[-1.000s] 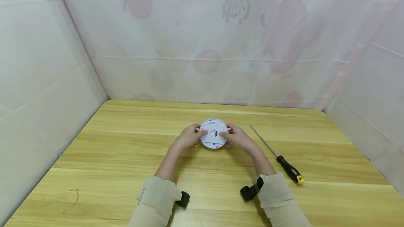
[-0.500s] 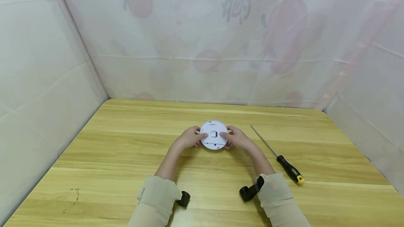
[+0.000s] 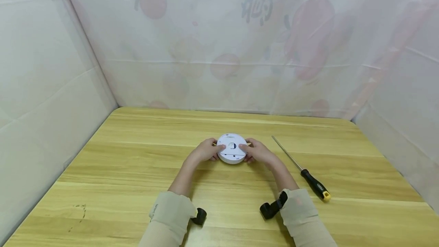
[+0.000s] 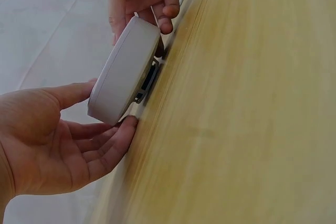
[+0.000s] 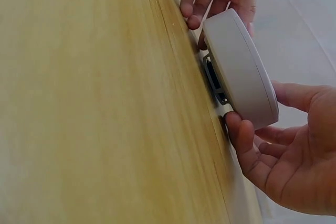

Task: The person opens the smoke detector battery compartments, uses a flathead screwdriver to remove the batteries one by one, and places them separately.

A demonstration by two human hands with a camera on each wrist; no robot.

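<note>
Head view: both forearms reach forward over the wooden table [image 3: 137,170]. Left hand [image 3: 205,150] and right hand [image 3: 258,151] grip the white round device [image 3: 232,148] from opposite sides, thumbs on top, fingers curled beneath its rim; it sits between them, near the tabletop.

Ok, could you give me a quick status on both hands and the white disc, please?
Left hand and right hand grip white disc by its edges. Disc low over table, near edge tilted up. Screwdriver lies clear, right side.
</note>
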